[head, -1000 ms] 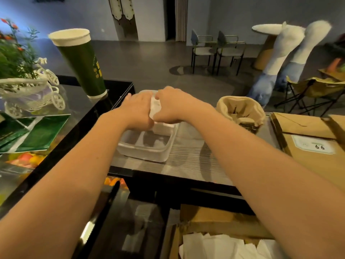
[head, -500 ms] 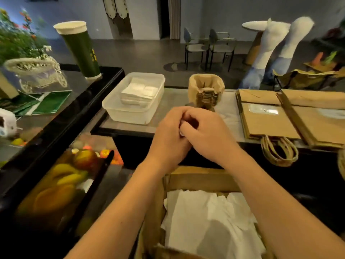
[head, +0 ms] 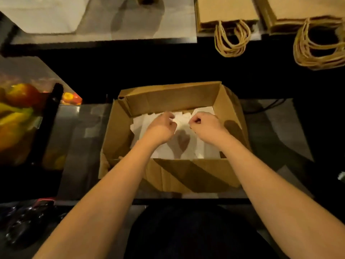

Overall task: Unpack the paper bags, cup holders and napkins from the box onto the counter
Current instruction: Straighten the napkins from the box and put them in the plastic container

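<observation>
An open cardboard box (head: 168,98) stands on a low shelf in front of me, with a loose pile of white napkins (head: 207,150) inside it. Both my hands are down in the box at the far end of the pile. My left hand (head: 161,128) has its fingers curled onto the napkins. A little to its right, my right hand (head: 204,124) is curled with thumb and fingers pinched at a napkin edge. Two stacks of brown paper bags (head: 225,10) (head: 302,8) lie flat on the counter (head: 130,23) above, their twine handles hanging over its edge.
A clear plastic tub (head: 46,14) sits on the counter at the top left, blurred. A glass display case with coloured fruit (head: 16,109) fills the left side. A dark gap separates the counter from the box. Black cables lie on the shelf at the right.
My view dropped from the counter to the box. My hands left the plastic tub, came together above the box, then parted and went down onto the napkins.
</observation>
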The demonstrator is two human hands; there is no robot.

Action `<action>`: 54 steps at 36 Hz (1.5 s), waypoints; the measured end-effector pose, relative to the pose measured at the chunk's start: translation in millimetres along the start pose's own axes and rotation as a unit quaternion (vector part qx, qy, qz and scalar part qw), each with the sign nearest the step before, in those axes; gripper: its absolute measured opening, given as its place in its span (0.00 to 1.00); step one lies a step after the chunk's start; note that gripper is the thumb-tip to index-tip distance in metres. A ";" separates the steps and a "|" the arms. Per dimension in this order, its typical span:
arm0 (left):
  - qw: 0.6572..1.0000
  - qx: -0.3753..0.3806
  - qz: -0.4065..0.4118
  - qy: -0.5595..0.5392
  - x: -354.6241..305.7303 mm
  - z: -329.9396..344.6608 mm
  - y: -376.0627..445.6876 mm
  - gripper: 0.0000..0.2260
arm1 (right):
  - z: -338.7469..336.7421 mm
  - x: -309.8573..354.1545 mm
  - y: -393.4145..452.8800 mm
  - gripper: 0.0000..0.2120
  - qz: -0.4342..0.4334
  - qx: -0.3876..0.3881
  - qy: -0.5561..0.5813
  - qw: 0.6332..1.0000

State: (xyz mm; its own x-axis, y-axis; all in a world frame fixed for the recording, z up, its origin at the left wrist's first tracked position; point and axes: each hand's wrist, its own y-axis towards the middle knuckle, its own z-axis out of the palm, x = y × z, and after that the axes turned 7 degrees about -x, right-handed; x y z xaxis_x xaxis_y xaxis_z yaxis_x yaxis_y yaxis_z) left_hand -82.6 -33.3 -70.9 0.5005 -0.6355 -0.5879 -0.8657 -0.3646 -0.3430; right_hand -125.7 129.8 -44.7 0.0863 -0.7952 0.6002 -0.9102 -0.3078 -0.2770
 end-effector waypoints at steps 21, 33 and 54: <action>0.967 0.037 0.072 0.242 6.8 26.5 39.5 0.26 | 18.0 -44.5 5.9 0.15 0.088 0.153 -0.038 0.984; 0.997 -0.021 0.028 0.063 -2.7 -18.4 17.8 0.20 | 10.3 -49.1 2.0 0.18 0.090 0.152 -0.025 0.984; 0.853 0.010 0.033 -0.521 -73.1 -65.0 -32.2 0.13 | -58.8 36.7 -14.0 0.21 0.139 0.117 0.685 0.706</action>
State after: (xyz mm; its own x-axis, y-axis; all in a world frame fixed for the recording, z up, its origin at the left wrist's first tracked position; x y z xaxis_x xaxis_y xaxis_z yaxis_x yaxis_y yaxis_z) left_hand -91.6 -19.4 30.8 0.1904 0.3003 -0.9347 -0.8972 -0.3333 -0.2899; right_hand -133.6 135.7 25.4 -0.7006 0.3601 0.6161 -0.7095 -0.4443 -0.5470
